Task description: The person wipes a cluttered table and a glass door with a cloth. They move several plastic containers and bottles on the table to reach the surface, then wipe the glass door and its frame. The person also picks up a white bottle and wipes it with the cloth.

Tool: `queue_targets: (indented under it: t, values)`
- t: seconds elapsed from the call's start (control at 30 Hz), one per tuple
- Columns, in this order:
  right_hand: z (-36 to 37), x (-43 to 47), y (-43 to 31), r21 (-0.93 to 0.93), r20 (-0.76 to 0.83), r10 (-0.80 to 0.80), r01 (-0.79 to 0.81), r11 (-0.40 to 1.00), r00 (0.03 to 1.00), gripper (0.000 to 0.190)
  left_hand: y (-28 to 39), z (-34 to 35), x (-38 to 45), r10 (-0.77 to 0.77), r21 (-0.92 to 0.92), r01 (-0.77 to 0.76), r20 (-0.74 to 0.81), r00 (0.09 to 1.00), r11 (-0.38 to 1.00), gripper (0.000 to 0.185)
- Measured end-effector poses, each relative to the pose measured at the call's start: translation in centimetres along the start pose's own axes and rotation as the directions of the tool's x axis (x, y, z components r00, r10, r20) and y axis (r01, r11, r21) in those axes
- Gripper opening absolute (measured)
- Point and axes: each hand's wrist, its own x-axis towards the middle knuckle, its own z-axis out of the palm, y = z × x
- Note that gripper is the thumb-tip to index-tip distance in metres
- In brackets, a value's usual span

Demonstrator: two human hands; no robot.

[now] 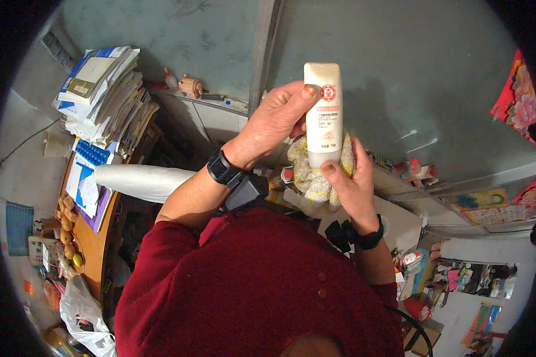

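My left hand (281,116) grips the upper left side of a white plastic squeeze tube (324,100) with its thumb on the front. Printing and a round red mark show on the tube, whose cap points down. The thumb of my right hand (355,185) rests at the frosted cap (324,158), with the fingers hidden behind. Between that hand and the tube's lower end is a bunched grey-and-yellow knitted work glove (315,189), partly covered; whether it is one glove or a pair cannot be told. Both wrists wear black bands.
At left, a tall stack of papers and books (111,93) stands by a wooden desk (91,250) with a blue keyboard-like item and round fruits. A white plastic bag (82,312) hangs below. Small bottles line a ledge (232,105) along the wall. A pale rolled or padded shape (143,183) lies beside my left forearm.
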Motion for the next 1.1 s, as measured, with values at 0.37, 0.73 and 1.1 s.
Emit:
queue_targets:
  t: [0.37, 0.73, 1.1]
  values:
    - [-0.56, -0.11, 0.58, -0.075, -0.036, -0.072, 0.069, 0.995, 0.997, 0.054, 0.29, 0.52, 0.36, -0.053, 0.112, 0.049, 0.036, 0.998, 0.992, 0.045]
    - [-0.34, -0.29, 0.38, -0.258, -0.08, -0.169, 0.144, 0.955, 0.982, 0.053, -0.18, 0.0, 0.51, -0.064, 0.115, 0.057, 0.061, 0.996, 0.992, 0.049]
    - [0.31, -0.39, 0.66, -0.228, -0.096, -0.165, 0.14, 0.964, 0.982, 0.051, -0.1, -0.33, 0.32, -0.084, 0.171, 0.072, 0.065, 0.994, 0.983, 0.052]
